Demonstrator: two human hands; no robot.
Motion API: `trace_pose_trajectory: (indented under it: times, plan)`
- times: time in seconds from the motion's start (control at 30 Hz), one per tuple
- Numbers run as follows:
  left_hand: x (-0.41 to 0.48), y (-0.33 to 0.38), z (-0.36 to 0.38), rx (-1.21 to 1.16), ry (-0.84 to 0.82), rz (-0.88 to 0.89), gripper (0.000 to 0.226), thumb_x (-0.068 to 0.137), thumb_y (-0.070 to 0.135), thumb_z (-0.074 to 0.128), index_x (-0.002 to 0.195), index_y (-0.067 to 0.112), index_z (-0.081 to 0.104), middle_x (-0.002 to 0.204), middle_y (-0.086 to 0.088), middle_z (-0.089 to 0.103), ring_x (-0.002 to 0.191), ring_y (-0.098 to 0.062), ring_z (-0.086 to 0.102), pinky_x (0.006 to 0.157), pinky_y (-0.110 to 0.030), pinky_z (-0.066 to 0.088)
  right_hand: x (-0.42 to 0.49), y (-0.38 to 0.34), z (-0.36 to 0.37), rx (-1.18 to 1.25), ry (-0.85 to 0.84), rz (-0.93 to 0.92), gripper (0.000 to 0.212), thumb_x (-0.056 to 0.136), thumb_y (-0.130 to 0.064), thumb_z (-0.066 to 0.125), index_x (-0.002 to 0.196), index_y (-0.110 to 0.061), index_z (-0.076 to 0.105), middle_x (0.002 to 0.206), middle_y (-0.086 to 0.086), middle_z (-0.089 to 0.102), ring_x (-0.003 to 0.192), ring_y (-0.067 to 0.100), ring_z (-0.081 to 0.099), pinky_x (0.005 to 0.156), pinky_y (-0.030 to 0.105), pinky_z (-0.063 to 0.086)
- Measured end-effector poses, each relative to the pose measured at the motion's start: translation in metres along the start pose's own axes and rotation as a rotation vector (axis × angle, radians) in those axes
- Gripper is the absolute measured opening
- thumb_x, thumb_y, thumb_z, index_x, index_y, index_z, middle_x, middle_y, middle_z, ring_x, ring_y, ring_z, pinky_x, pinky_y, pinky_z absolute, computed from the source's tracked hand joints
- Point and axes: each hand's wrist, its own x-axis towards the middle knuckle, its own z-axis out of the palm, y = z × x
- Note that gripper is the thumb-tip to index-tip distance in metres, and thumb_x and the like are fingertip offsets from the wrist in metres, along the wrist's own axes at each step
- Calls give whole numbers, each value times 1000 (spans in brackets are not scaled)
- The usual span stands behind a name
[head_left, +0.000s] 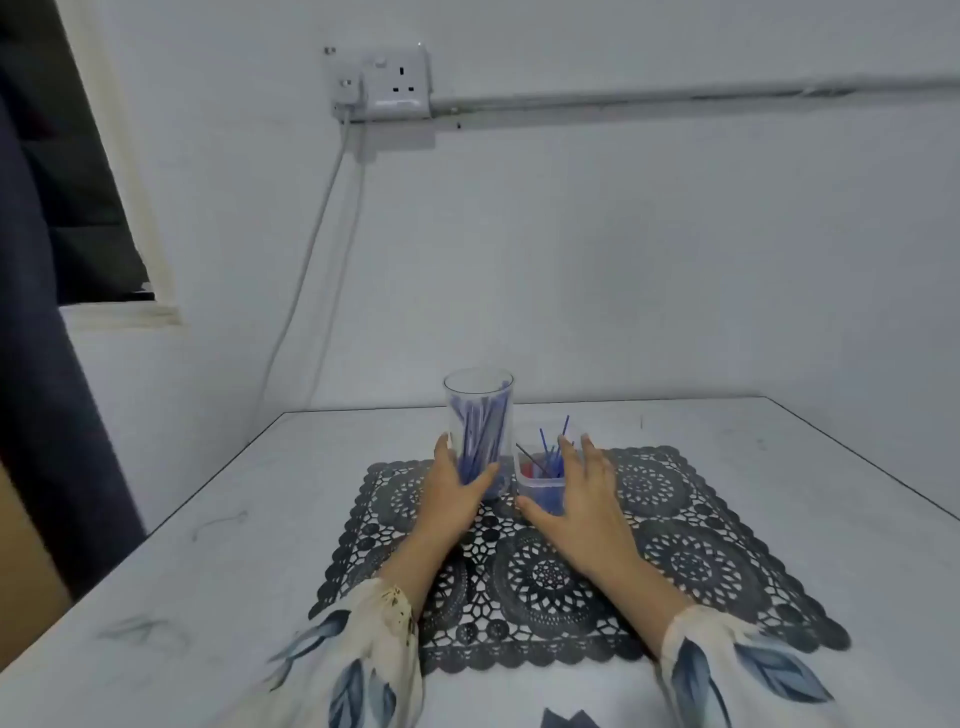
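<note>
Dark lace mat (701, 561) on white counter (234, 571).
- Both forearms run straight ahead over mat's middle.
- Left hand (457, 486), at mat's far-left edge: thumb and fingers wrapped round base of clear glass (480, 415). Glass upright, blue sticks (478, 431) inside, long axis near vertical.
- Right hand (576, 493), at mat's far middle: thumb in front, fingers behind, clasping small plastic tub (540, 486) holding few sticks.
- Tub close beside glass; whether touching, cannot tell.
- Judgement: stick transfer needs one hand freed.

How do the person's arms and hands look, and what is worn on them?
The left hand and right hand are bare: no gloves, no ring or watch shows. The left sleeve and right sleeve are long cream fabric printed with blue leaves; the left cuff has small brown marks.
</note>
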Motion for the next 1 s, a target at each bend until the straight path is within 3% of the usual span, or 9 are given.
trace_pose_trajectory:
  times: [0.13, 0.27, 0.43, 0.63, 0.83, 1.0]
  plan:
    - [3, -2, 0, 6, 2, 1, 79, 84, 35, 66, 145, 13, 22, 140, -8, 43, 124, -23, 46, 102, -35, 40, 4, 4, 3, -21, -2, -9, 80, 83, -59, 51, 147, -24, 18, 155, 3, -2, 141, 24, -4, 111, 46, 22]
    - [1, -1, 1, 55, 44, 32, 73, 84, 34, 66, 141, 12, 26, 132, -9, 48, 116, -22, 50, 93, -32, 42, 5, 7, 7, -27, 5, -46, 62, 84, -54, 53, 139, -30, 35, 154, 4, 0, 141, 26, -4, 109, 47, 23]
    - [-3, 2, -2, 133, 73, 40, 79, 79, 42, 70, 139, 9, 30, 127, -10, 46, 112, -23, 49, 87, -28, 42, 2, 7, 4, 2, 30, -8, 47, 84, -45, 58, 122, -19, 50, 153, 10, 10, 138, 29, 13, 106, 40, 29]
    - [-11, 9, -6, 236, 89, 10, 85, 74, 52, 70, 138, 9, 35, 129, -12, 44, 117, -25, 48, 96, -34, 42, -2, 4, 1, -26, 87, 29, 65, 80, -53, 59, 122, -5, 48, 145, 13, 25, 129, 30, 31, 100, 38, 37]
    - [-13, 19, -14, 162, 21, -89, 85, 77, 41, 73, 139, 4, 28, 137, -14, 45, 123, -29, 46, 97, -35, 40, -8, 0, -8, 52, 107, 117, 68, 64, -65, 67, 107, -14, 57, 127, 9, 37, 108, 26, 51, 85, 36, 49]
    - [-26, 12, -27, 123, -17, -93, 84, 76, 39, 73, 140, 9, 28, 138, -10, 45, 122, -28, 47, 99, -38, 42, -15, -3, -15, 65, 129, 143, 68, 63, -63, 69, 104, -11, 57, 110, 5, 41, 94, 23, 54, 79, 34, 49]
